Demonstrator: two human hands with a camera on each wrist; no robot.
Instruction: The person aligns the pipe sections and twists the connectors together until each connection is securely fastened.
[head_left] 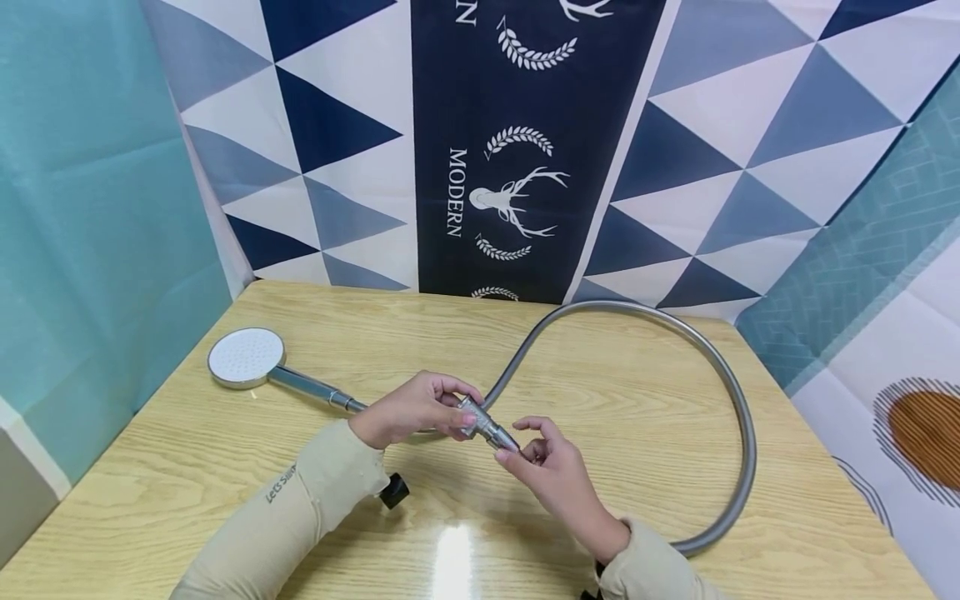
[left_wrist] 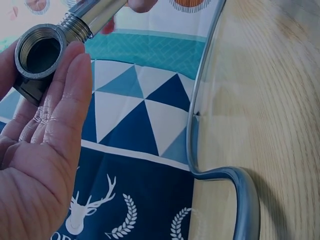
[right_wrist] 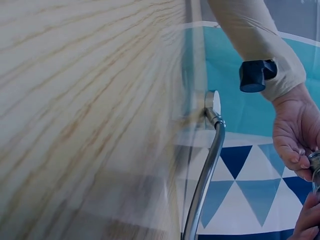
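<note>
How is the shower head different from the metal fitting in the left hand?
The shower head lies on the table; the metal fitting is held in the left hand. The shower head shows a wide, round white face, while the metal fitting is much smaller and shows a threaded opening. Both have shiny silver-coloured parts.
</note>
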